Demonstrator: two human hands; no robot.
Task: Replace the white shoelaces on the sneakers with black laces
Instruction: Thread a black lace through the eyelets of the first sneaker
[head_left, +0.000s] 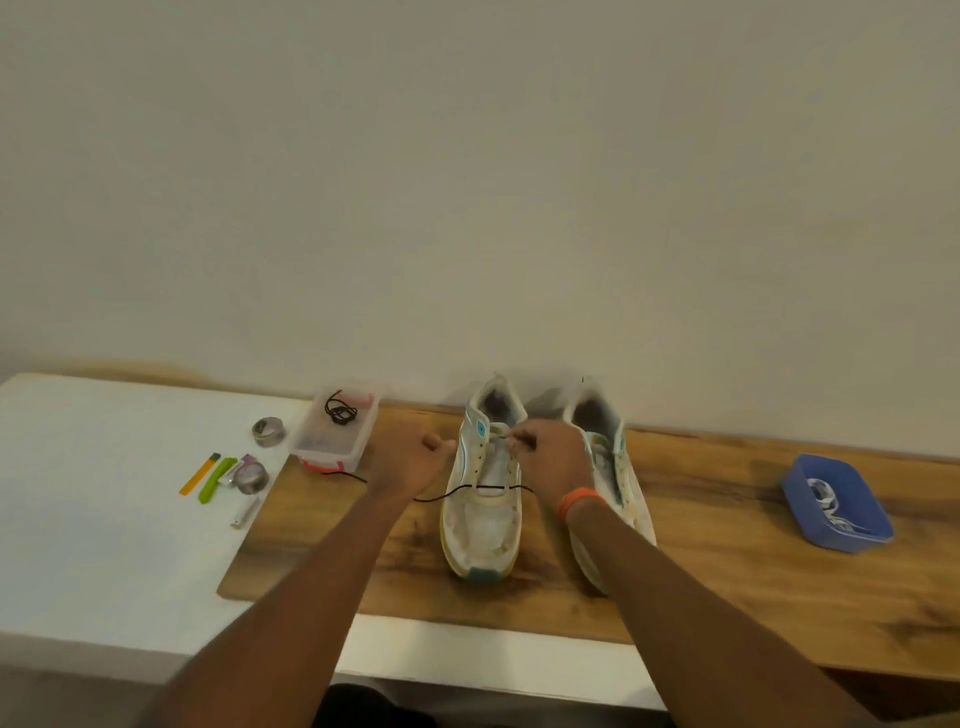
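Head view: right hand (545, 457) pinches black lace (467, 489) over left sneaker (485, 499); left hand (410, 462) curled at its 9 o'clock, grip unclear; no legible writing.

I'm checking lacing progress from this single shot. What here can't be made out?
- Right hand: covers the left sneaker's upper eyelets.
- Right sneaker: lacing hidden by the right forearm.
- Left hand: grip on the black lace hidden by its back.
- Blue tray: contents blurred.

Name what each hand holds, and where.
Right hand pinches the black lace near its end; left hand is curled, its hold cannot be told.
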